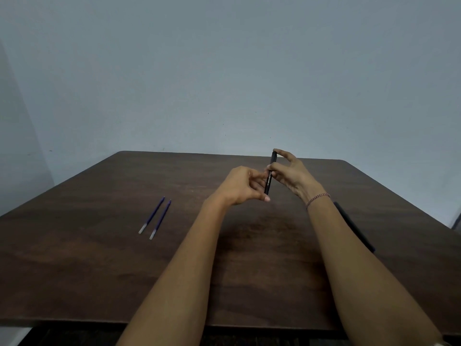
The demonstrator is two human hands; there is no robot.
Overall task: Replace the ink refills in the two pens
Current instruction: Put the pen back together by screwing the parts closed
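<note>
— Where's the first pen?
— The black pen [270,174] stands nearly upright above the desk, white print along its barrel.
— And the second?
— A dark one [354,227] lies on the desk at the right, partly hidden.
— Refills?
— Two blue refills [155,218] lie side by side at the left, pale ends nearest.

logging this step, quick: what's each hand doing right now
Left hand: closed on the lower end of the black pen.
Right hand: fingertips pinching the same pen's upper half.

A plain room: bare dark wooden table [99,258] against blank grey-blue wall [224,71].
</note>
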